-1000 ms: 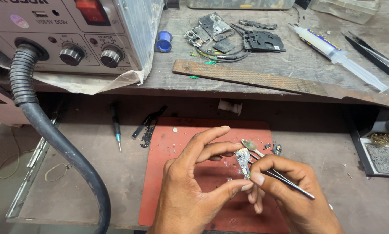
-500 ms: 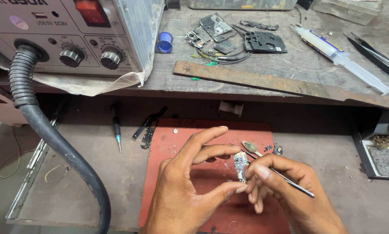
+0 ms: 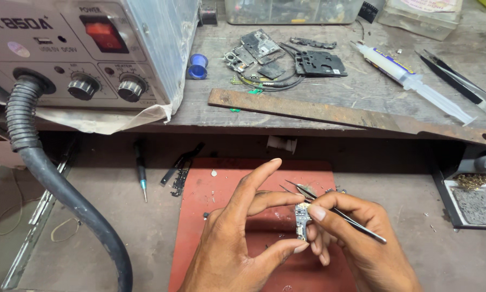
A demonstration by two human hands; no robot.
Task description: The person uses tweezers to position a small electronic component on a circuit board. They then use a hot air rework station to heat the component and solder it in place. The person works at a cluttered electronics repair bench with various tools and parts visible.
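- We see a small circuit board [image 3: 301, 220] pinched upright between the left hand [image 3: 237, 243]'s thumb and middle finger, above the red mat [image 3: 221, 216].
- The right hand [image 3: 362, 238] grips thin tweezers [image 3: 329, 208]; their tips seem to sit just above the board, though it is hard to tell.
- A black hose [image 3: 53, 184] curves left, from the grey station [image 3: 75, 54] on the shelf.

rusty file [image 3: 351, 114], syringe [image 3: 410, 78], hot-air station [image 3: 86, 54]
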